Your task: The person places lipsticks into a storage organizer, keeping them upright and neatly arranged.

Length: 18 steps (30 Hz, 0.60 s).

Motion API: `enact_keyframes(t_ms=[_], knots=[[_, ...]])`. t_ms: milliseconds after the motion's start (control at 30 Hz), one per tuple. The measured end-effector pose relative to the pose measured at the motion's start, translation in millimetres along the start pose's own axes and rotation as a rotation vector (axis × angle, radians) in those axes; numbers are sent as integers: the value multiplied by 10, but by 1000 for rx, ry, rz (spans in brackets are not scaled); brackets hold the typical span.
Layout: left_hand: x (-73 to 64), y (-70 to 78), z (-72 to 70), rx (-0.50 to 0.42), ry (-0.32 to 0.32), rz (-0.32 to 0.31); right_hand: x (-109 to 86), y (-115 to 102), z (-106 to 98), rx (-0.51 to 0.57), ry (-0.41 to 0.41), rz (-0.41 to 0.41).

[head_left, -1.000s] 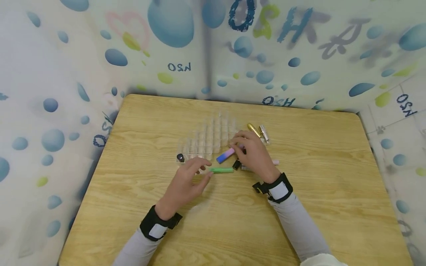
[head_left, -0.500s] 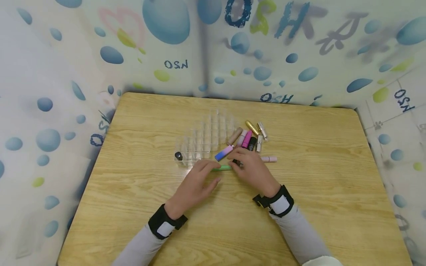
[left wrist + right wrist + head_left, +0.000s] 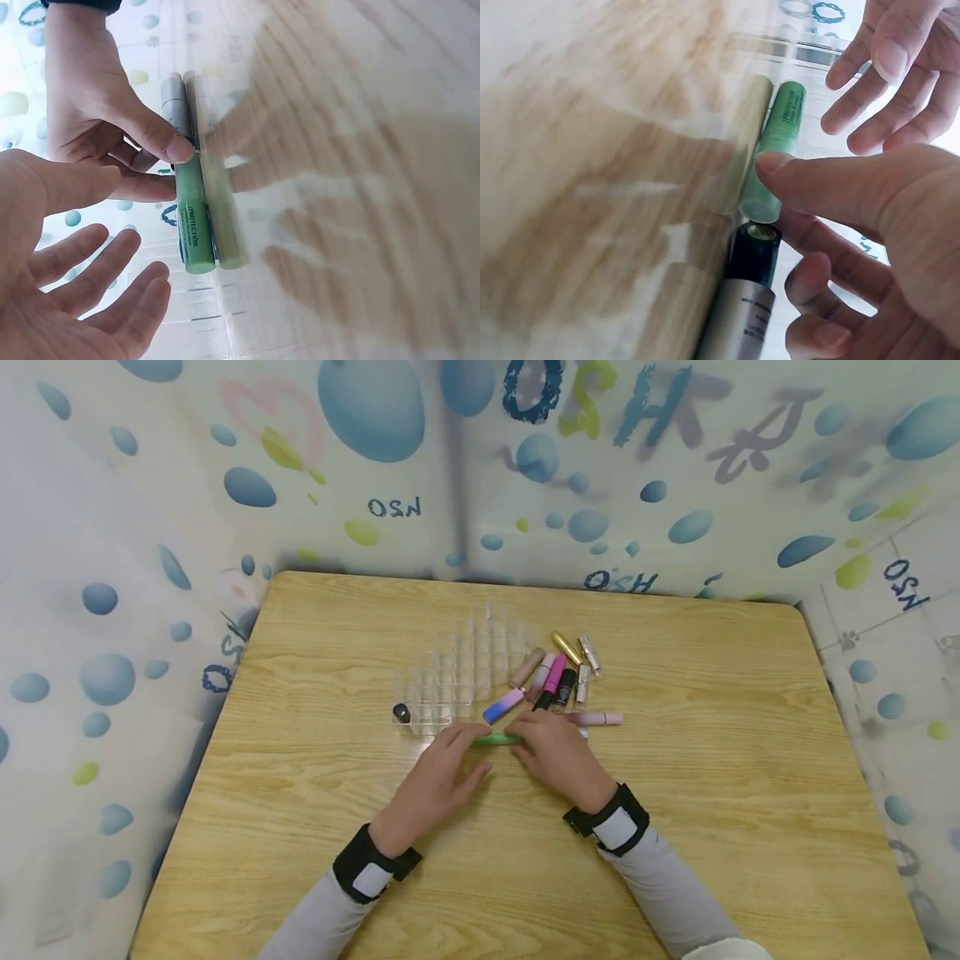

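Note:
A green lip balm tube (image 3: 497, 739) with dark print lies on the table in front of the clear stepped organizer (image 3: 459, 677). My right hand (image 3: 562, 762) pinches its near end between thumb and index finger, as the right wrist view shows. Against that end lies a tube with a black end and silver body (image 3: 742, 315), mostly hidden under the right hand in the head view. My left hand (image 3: 431, 785) hovers at the lip balm's other end, fingers loosely spread and holding nothing; in the left wrist view its fingers (image 3: 112, 262) stand apart from the tube.
A dark-capped tube (image 3: 402, 713) stands in the organizer's front left compartment. Right of the organizer lie a blue-purple tube (image 3: 504, 705), a magenta-and-black tube (image 3: 553, 677), a gold tube (image 3: 566, 647), a pale pink tube (image 3: 600, 719) and several others. A patterned wall backs the table.
My right hand has come left and toward me from the tube pile onto the green lip balm, uncovering several tubes. My left hand has shifted slightly right.

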<state>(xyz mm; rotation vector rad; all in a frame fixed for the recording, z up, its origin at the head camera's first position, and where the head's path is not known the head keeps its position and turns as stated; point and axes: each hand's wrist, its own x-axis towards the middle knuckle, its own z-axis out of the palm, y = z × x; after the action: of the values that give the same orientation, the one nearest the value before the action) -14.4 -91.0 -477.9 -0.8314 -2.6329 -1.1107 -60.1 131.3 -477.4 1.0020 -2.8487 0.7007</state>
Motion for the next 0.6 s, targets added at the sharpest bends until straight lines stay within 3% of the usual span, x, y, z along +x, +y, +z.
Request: enact_keyframes(t_ms=[233,467,600], knots=[[-8,-10,1,5,-24,-19,-2,-6,31,6,13,-10],[11,-14,19,1,-10,11,-67,-18,-33,75,65,-23],[19,-7,16,10,-6,16,-105,-50,-97,109,46,-16]])
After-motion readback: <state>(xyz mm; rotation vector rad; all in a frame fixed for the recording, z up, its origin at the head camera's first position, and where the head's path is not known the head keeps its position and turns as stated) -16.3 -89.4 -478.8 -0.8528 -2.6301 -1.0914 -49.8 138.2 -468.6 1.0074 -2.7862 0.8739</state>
